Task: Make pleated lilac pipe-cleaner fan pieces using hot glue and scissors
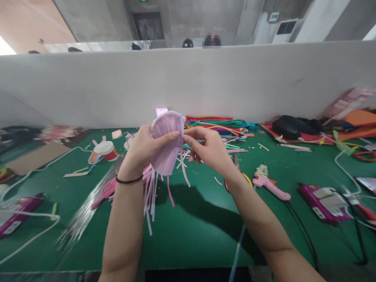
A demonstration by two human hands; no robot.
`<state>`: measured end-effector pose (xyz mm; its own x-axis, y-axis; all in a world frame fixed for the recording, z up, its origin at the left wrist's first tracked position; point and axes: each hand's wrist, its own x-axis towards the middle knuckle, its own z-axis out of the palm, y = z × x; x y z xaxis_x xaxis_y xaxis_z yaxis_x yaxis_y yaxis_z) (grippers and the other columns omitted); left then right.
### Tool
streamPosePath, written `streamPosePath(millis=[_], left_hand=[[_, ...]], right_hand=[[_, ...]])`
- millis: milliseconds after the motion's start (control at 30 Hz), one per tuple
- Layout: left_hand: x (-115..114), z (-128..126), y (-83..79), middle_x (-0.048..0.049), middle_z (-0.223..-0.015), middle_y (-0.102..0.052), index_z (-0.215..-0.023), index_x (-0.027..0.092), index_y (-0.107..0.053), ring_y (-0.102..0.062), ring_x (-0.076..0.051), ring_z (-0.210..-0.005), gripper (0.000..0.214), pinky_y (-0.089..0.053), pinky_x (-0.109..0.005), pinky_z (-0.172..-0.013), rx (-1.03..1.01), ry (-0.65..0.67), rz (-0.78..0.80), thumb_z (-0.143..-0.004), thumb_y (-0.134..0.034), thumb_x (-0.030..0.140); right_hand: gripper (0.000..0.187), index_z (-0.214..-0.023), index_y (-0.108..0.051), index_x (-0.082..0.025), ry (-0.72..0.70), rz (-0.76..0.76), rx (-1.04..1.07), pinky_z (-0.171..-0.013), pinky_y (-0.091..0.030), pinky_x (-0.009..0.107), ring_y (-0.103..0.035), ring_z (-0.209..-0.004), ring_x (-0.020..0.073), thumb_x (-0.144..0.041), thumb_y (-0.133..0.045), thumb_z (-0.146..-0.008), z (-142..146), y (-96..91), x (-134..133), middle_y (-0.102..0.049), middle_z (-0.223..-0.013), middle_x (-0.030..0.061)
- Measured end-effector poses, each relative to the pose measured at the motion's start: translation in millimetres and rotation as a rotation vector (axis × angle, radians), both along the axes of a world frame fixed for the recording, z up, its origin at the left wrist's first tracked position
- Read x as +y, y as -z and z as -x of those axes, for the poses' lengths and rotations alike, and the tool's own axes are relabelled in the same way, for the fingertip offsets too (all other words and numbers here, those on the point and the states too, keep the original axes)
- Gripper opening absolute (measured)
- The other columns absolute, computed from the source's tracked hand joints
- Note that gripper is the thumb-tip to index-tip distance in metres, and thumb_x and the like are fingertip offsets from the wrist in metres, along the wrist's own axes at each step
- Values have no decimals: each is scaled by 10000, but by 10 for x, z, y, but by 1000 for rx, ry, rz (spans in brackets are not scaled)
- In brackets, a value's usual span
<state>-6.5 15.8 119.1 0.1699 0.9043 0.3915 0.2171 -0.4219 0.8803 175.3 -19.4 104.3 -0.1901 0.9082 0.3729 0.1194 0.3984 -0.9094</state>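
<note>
My left hand is closed around a small woven piece of light purple foam strips, thumb across its front. Loose pink strip ends hang down from it over the green table. My right hand is at the piece's right edge, its fingers pinched on the edge or on a strip there. A black band circles my left wrist. Both hands are raised above the table's middle.
A pink glue gun and purple ones lie with cords. A paper cup, colored strips, a black pouch, scissors and clear sticks lie about. A white partition backs the table.
</note>
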Motion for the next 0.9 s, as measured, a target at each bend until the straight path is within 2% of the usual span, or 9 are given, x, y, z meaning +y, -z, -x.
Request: streamPosePath(millis=[233,467,667,767,900], left_hand=[[-51,-53,-23,-30,-775,-717,-870,189,-712,-662,-167,-660,264,-547,-252,-551,-29,72,8,-718,-797,387],[-66,-91,-28,-29,-757,-707,-852,166,-714,-648,-158,-647,264,-528,-235,-548,-55,103,37,-710,-807,368],[-31,-99,10,-23,-748,-709,-864,176,-741,-640,-150,-633,264,-520,-225,-550,-92,74,53,-685,-825,351],[-11,-84,20,-27,-754,-711,-857,176,-750,-639,-153,-637,253,-521,-231,-554,-71,67,58,-689,-821,352],[-36,-69,4,-27,-755,-710,-872,175,-755,-637,-154,-640,250,-516,-233,-553,-9,80,56,-697,-815,344]], right_hand=[[373,-1031,-644,-169,39,-5,4,-362,-440,209,-619,-481,93,-500,-639,-858,-7,5,11,-698,-934,62],[216,-957,-632,-168,92,-50,-13,-355,-426,179,-592,-444,63,-373,-617,-888,-6,-3,-2,-698,-897,33],[264,-1011,-664,-175,144,-67,-59,-376,-436,209,-607,-445,94,-406,-609,-897,1,15,8,-699,-800,23],[224,-995,-707,-200,204,-170,-143,-493,-492,247,-616,-481,98,-376,-600,-909,-52,-15,-26,-715,-798,14],[160,-927,-735,-207,422,-375,-209,-625,-492,277,-624,-625,121,-322,-628,-895,-166,-108,-77,-734,-850,20]])
